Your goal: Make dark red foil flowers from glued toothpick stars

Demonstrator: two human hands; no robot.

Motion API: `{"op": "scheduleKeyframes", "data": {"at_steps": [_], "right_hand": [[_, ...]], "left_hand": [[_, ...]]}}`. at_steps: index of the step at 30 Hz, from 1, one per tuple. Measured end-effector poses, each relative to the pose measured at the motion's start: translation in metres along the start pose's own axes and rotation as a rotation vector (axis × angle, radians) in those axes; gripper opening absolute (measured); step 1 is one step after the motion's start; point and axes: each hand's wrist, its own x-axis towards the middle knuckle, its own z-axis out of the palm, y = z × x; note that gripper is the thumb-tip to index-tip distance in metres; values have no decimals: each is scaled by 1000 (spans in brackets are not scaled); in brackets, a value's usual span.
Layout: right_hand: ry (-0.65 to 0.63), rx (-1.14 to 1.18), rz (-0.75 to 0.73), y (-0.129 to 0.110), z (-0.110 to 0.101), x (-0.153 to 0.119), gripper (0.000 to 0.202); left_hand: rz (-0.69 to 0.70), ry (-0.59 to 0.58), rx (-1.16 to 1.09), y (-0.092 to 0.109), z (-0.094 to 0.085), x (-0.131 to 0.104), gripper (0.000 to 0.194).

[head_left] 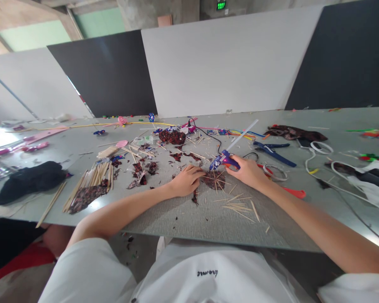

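My right hand is wrapped round a blue glue gun, with a long translucent glue stick jutting from its back. Its nozzle points down and left, close over a dark patterned round piece that has thin sticks fanned across it. My left hand lies at the left edge of this piece, fingers together at the end of a stick. Loose short sticks are scattered in front and to the right. A dark patterned scrap is just below my left hand.
Blue pliers and coiled white cable are at the right. Bundled sticks, a black cloth and patterned scraps are at the left. Two dark patterned balls stand farther back. A panel wall rises behind the table.
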Motion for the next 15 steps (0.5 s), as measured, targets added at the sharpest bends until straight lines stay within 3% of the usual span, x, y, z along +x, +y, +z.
{"op": "scheduleKeyframes", "data": {"at_steps": [15], "right_hand": [[8, 25, 0, 2, 6, 0, 42]], "left_hand": [[4, -1, -2, -2, 1, -1, 44]]}}
